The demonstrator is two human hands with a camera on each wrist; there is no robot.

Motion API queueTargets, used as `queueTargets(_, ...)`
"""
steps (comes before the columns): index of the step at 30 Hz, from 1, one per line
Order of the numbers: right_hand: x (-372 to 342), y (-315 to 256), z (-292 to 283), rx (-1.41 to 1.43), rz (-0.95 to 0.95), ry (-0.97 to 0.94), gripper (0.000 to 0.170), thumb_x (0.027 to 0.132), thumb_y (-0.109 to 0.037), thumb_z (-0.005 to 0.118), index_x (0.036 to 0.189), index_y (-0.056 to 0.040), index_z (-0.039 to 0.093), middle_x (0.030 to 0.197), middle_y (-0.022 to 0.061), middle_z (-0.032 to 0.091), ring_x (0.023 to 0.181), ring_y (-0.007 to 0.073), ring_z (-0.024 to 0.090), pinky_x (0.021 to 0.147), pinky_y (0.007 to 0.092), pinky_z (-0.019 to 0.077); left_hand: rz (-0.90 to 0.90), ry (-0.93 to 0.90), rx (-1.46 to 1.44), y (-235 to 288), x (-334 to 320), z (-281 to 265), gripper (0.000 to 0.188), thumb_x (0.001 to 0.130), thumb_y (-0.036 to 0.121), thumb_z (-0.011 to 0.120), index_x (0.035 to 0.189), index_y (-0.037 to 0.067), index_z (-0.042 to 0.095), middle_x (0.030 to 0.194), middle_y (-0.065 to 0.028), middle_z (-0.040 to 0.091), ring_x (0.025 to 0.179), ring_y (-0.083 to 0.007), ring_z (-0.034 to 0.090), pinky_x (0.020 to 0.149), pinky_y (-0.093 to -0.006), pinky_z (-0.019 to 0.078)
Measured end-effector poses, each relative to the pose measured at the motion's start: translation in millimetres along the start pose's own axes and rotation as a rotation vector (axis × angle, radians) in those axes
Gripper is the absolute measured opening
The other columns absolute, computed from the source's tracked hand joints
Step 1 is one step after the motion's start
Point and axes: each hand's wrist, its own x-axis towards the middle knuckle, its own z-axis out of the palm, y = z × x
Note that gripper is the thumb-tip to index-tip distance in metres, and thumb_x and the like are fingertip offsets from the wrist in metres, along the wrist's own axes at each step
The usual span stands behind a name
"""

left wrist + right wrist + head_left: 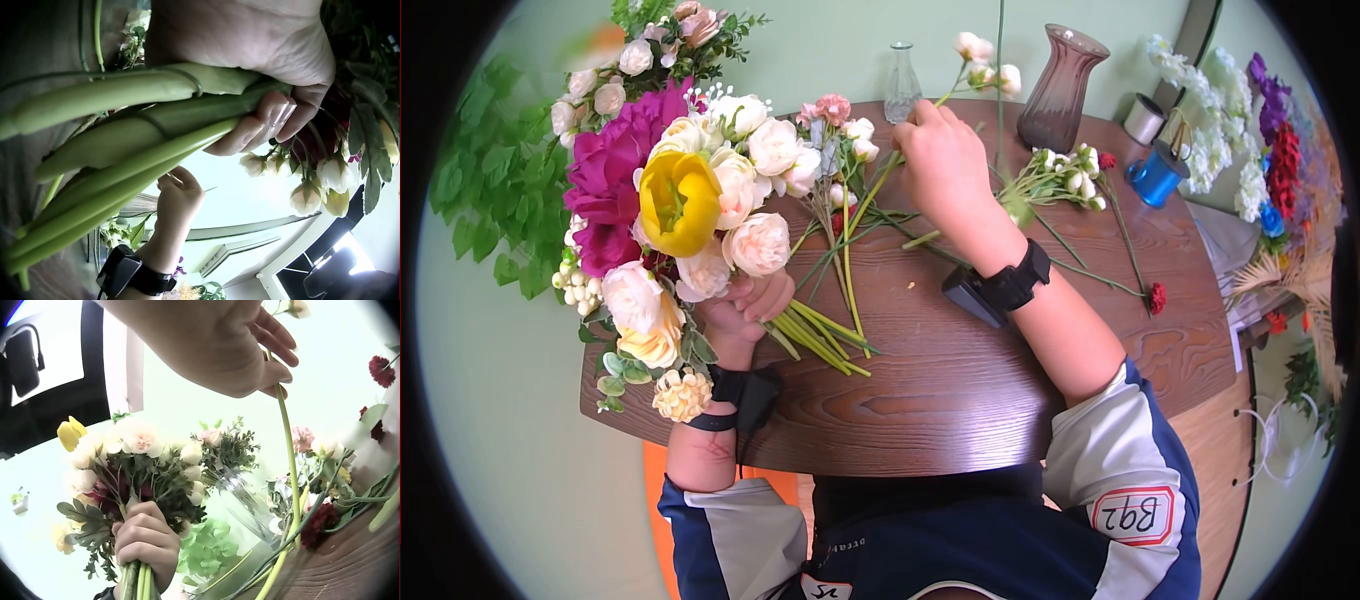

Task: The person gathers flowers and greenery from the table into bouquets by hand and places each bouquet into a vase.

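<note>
My left hand (750,305) grips a full bouquet (758,243) of pale roses, magenta blooms and a yellow tulip (680,205) above the table's left side. Below the fist, its thick green stems (112,140) fan out toward the tabletop. Farther back, my right hand (945,165) pinches one long green stem (289,444) between thumb and fingers. Small white blooms (980,62) top that stem, beyond the fingertips. Its lower end slants down over loose flowers, among them a pink carnation (832,108), left of the right hand.
Loose white sprigs (1080,180) and a red carnation (1158,297) lie on the brown table (940,400). A clear vase (902,85), a purplish glass vase (1060,90) and a blue mug (1157,178) stand along the back. More flowers (1282,180) crowd the far right.
</note>
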Motion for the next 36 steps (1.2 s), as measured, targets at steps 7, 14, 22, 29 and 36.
queueTargets(7,9.5,6.0,-4.9,0.223,0.050,0.213,0.004,0.064,0.001,0.057,0.067,-0.0004,0.060,0.077,0.0129,0.054,0.078,0.0297,0.055,0.070,0.0380,0.0461,0.011,0.011,0.001,0.7,1.3,1.6,0.019,0.074,0.009,0.058,0.087,-0.002,0.048,0.044,0.0071,0.034,0.034,-0.0062,0.035,0.035,-0.0209,0.0278)
queueTargets(14,18.2,11.5,-17.8,0.653,0.106,0.242,0.008,0.073,0.002,0.051,0.076,0.0017,0.058,0.079,0.0146,0.057,0.077,0.0298,0.057,0.070,0.0390,0.0464,0.005,-0.012,-0.036,-0.1,-0.5,-3.8,0.021,0.074,0.008,0.057,0.090,-0.002,0.048,0.045,0.0068,0.035,0.034,-0.0063,0.035,0.035,-0.0208,0.0286)
queueTargets(22,24.2,18.0,-15.0,1.401,0.411,0.572,0.025,0.080,0.013,0.042,0.104,0.0062,0.041,0.097,0.0142,0.051,0.085,0.0225,0.061,0.079,0.0270,0.0500,0.003,-0.032,-0.034,0.7,1.2,-0.9,0.018,0.074,0.009,0.058,0.088,0.000,0.049,0.044,0.0066,0.035,0.033,-0.0067,0.034,0.036,-0.0214,0.0285)
queueTargets(29,22.7,16.8,-21.4,1.472,0.846,0.473,0.036,0.078,0.014,0.043,0.111,0.0060,0.031,0.102,0.0129,0.039,0.095,0.0321,0.061,0.078,0.0304,0.0513,0.020,0.045,-0.026,0.7,2.1,8.3,0.009,0.073,0.009,0.057,0.075,0.004,0.049,0.044,0.0061,0.034,0.033,-0.0072,0.034,0.036,-0.0216,0.0270)
queueTargets(36,23.5,11.2,-29.4,1.460,0.763,0.566,0.045,0.078,0.012,0.045,0.116,0.0054,0.021,0.106,0.0157,0.039,0.095,0.0326,0.061,0.078,0.0303,0.0515,0.039,0.065,-0.015,-2.7,-3.8,-4.1,0.008,0.073,0.008,0.057,0.073,0.005,0.049,0.044,0.0058,0.034,0.033,-0.0074,0.034,0.035,-0.0221,0.0267)
